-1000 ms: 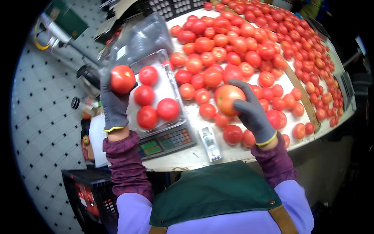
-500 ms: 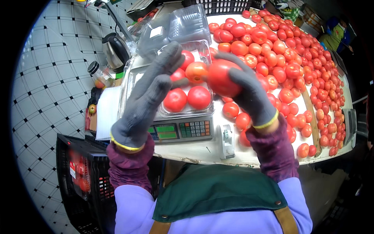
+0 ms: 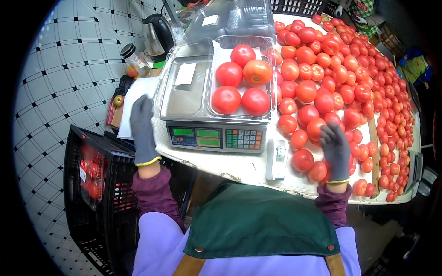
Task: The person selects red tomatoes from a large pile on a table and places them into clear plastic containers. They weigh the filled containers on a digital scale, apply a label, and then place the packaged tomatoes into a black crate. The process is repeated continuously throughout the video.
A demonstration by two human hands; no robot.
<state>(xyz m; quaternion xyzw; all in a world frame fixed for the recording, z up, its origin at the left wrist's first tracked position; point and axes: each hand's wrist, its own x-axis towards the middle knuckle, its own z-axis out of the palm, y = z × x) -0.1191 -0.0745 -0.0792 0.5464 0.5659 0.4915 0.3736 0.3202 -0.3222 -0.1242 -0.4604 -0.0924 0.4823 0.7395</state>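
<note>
My left hand (image 3: 144, 129), in a grey glove, hovers at the table's left edge beside a white paper sheet (image 3: 136, 99). Its fingers are stretched out and hold nothing. My right hand (image 3: 336, 152), gloved too, is over the loose tomatoes, fingers loosely extended near a red tomato (image 3: 316, 128); whether they touch it is unclear. Between my hands, a clear plastic clamshell box (image 3: 240, 118) lies opened out on a digital scale (image 3: 215, 146). Several tomatoes fill its right half, one of them more orange (image 3: 257, 72). Its left half (image 3: 188, 97) has a white label.
Loose tomatoes (image 3: 305, 91) cover the table's right side, divided by a wooden strip (image 3: 375, 156). A small white device (image 3: 277, 158) stands by the scale. Behind are stacked clear boxes (image 3: 248, 18), a kettle (image 3: 158, 37) and a jar (image 3: 136, 60). Black crates (image 3: 124, 198) stand lower left.
The large tomato has left the box area with my right hand, which moved right and down to the loose tomatoes. My left hand withdrew left from the box. The view shifted.
</note>
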